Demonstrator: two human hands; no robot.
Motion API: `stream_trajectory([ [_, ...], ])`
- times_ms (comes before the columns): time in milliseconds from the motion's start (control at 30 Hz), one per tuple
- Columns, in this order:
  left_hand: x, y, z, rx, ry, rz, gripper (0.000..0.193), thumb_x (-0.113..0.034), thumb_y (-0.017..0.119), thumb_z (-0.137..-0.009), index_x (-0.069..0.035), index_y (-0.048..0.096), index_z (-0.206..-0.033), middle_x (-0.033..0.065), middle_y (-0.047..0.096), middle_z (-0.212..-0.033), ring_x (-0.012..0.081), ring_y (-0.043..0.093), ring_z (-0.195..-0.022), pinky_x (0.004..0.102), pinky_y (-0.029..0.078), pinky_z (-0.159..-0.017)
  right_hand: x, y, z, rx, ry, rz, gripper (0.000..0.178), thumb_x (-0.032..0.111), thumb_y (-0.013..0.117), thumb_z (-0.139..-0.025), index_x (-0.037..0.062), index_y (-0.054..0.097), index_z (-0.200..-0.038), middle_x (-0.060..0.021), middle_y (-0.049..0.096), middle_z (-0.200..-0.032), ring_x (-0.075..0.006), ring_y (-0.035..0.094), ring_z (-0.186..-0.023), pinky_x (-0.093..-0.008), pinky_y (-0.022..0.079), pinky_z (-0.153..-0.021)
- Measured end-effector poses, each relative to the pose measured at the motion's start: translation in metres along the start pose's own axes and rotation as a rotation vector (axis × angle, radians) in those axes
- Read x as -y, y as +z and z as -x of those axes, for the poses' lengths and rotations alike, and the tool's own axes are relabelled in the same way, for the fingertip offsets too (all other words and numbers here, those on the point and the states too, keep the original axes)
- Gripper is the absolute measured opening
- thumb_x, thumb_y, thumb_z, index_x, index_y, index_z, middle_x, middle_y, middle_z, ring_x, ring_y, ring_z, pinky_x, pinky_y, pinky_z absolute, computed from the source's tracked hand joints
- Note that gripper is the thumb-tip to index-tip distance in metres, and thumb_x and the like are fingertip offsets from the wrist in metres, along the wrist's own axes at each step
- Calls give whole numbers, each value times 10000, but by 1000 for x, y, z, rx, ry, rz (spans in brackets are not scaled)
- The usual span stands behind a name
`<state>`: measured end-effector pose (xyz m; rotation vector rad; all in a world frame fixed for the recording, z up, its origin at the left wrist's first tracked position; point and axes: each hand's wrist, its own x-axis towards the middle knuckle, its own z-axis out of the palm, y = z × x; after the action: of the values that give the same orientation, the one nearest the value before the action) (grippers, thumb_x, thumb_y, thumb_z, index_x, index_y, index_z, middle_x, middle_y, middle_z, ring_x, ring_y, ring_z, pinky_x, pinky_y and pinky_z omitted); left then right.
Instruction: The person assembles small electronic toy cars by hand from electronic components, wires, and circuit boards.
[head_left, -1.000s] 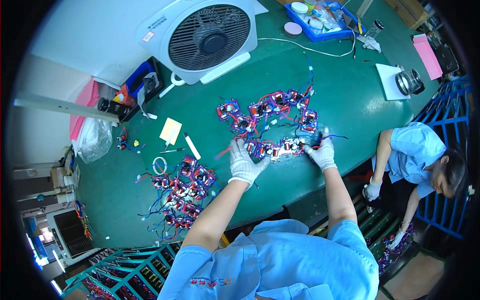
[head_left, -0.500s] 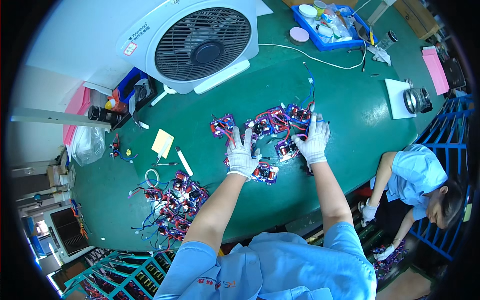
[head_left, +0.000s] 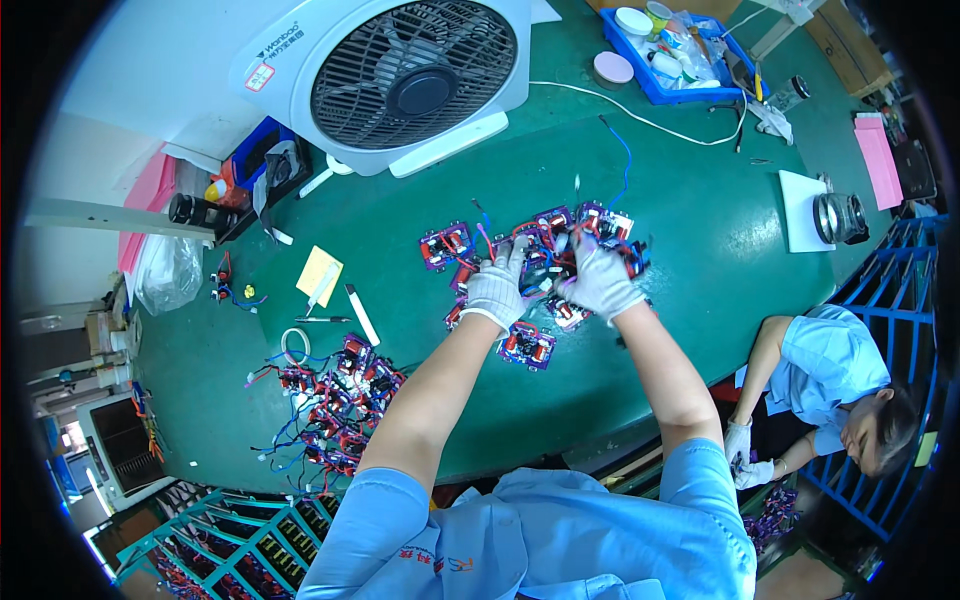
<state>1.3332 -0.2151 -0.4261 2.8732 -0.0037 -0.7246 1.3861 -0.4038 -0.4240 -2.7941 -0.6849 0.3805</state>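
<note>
hands point(head_left: 603, 282) closer together over circuit boards point(head_left: 527, 346)

The bare left forearm point(head_left: 425, 400) and bare right forearm point(head_left: 668, 370) reach forward from short, light blue cloth sleeves point(head_left: 390, 515). The left hand point(head_left: 496, 291), in a white cloth glove, points its fingers away from the body. The right hand point(head_left: 603, 282), gloved the same, leans left, near it. Whether they pinch is hard to see.

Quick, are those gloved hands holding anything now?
Left hand: at the wired circuit boards; grip can't be told.
Right hand: also at the boards; grip unclear.
</note>
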Motion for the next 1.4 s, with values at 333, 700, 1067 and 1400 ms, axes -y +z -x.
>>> stream_trajectory([
  [333,6,55,16,13,131,130,669,-172,531,-854,-65,321,-1481,299,423,-1412,434,555,-1171,461,538,-874,41,83,13,-100,164,-403,574,243,587,-868,114,483,-1417,-103,659,-789,-250,613,-653,-352,481,-592],
  [700,-19,51,50,-233,57,601,610,-191,528,-883,-47,329,-1441,295,492,-1329,476,570,-1106,474,511,-899,47,63,38,-179,90,-620,274,45,444,-944,71,591,-1173,-69,660,-895,-191,619,-786,-323,493,-716],
  [1067,-7,-150,99,-873,425,527,542,-255,562,-914,12,403,-1358,302,535,-1252,469,583,-1056,502,499,-888,117,-164,1,-739,-615,160,159,69,529,-867,51,600,-1008,-134,642,-912,-294,622,-862,-366,492,-727],
  [1400,46,-265,315,-1222,278,399,281,-139,527,-863,2,522,-1105,224,596,-1024,397,589,-976,445,489,-843,313,-284,78,-587,-793,-608,238,7,563,-838,44,604,-1069,-164,672,-930,-326,671,-876,-403,531,-751],
])
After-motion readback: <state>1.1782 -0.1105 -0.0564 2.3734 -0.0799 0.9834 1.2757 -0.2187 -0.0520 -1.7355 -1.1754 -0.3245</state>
